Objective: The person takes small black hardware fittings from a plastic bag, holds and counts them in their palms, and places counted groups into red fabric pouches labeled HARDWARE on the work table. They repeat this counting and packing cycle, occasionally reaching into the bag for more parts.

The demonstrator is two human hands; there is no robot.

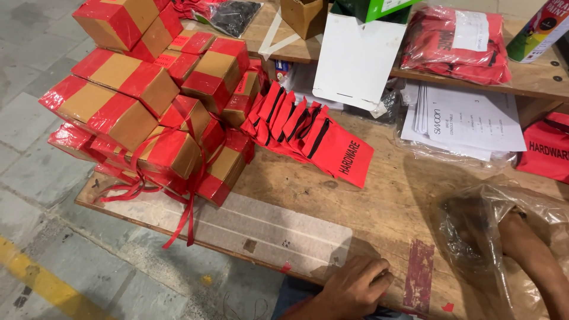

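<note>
Worn wooden planks made up the surface (379, 201), which stood over a grey paved floor (35, 136) with a yellow stripe. At its near edge the left hand (355, 287) rested palm down with the fingers loosely curled and nothing in its hold. Just beside that hand, toward the far side, lay a pale taped patch (261, 228), and on the other side a dull red tape strip (419, 275). Well apart from the left hand, along the same near edge, sat a crumpled clear plastic bag (504, 231); the right hand (474, 228) was pushed inside it, and through the film I could not tell how far it was closed or what it held. Beyond the bag, a row of red fabric pouches (308, 136) leaned overlapping one another. Next to the pouches, toward the floor side, rose a stack of brown boxes (142, 101) wrapped in red tape and tied with red ribbon. Farther back from the bag lay printed sheets (468, 121) in clear wrap, a white card (358, 59), and more bagged red pouches (453, 44) on a higher shelf.
</note>
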